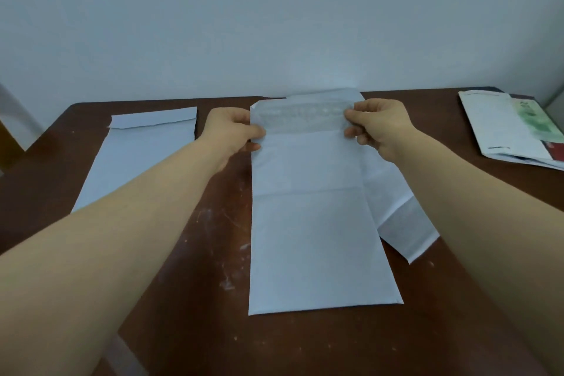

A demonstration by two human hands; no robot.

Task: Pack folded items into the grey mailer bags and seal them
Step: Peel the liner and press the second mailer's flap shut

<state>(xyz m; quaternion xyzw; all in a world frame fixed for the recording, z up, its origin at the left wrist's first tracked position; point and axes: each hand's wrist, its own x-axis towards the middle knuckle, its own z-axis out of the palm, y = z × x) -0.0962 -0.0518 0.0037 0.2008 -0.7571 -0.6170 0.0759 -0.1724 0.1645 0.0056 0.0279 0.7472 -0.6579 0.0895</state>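
Note:
A grey mailer bag [314, 223] lies flat on the brown table [195, 253], its mouth at the far end. Its flap [300, 116] is folded over toward me, showing a shiny adhesive strip. My left hand [232, 128] pinches the flap's left end and my right hand [378, 125] pinches its right end. A second grey mailer bag [140, 156] with its flap folded down lies to the left, partly under my left forearm. Another grey bag [399, 217] sticks out from beneath the held one on the right.
A stack of printed papers or packets [512, 128] lies at the table's far right corner. A pale wall [274, 24] stands right behind the table's far edge. The tabletop has white scuffs near its middle.

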